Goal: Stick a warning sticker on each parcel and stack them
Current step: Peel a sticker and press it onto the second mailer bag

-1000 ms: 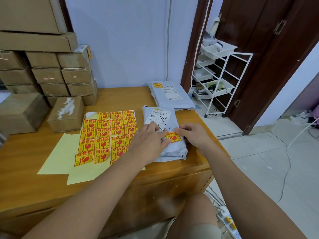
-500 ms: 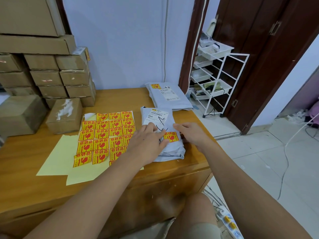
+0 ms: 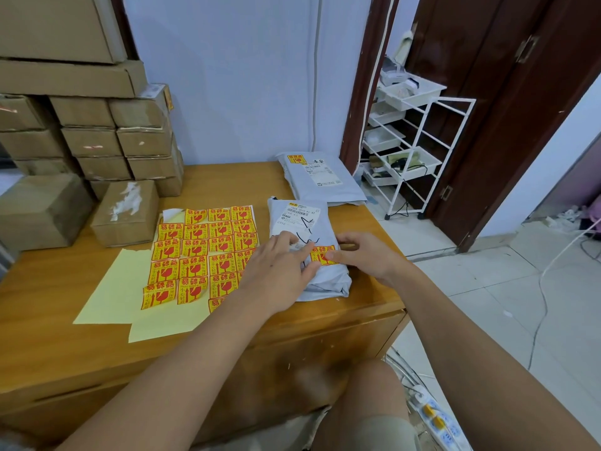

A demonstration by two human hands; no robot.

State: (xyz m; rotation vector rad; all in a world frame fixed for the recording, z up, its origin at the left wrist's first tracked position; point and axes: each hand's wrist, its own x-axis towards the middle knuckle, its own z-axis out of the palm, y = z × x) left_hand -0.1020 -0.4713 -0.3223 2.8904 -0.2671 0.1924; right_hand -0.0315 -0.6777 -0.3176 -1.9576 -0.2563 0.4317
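Parcel (image 3: 312, 255), a grey poly mailer with a white shipping label, lies flat at the near right part of the wooden bench (image 3: 65, 353), just right of the sheet of warning stickers (image 3: 201, 255), and a second grey parcel (image 3: 320, 180), which already carries a yellow sticker at its far corner, lies behind it near the bench's back edge. The stacked cardboard boxes (image 3: 97, 135) fill the left rear, well apart from the work. The left hand (image 3: 279, 268) rests flat across the near parcel with straight fingers, its grip spread and holding nothing, steadying the bag. The right hand (image 3: 361, 258) has its fingertips on the right edge of the warning sticker (image 3: 322, 254), a red and yellow square on the mailer's near half; its fingers look extended and pressing, not pinching. The step in hand seems to be smoothing the sticker down. The mailer's surface is soft and wrinkled, so the sticker could trap a crease or lift at a corner if pressed unevenly. The parcel sits near the bench's right edge, so a hard sideways rub could push it over. Stacking is not yet done.
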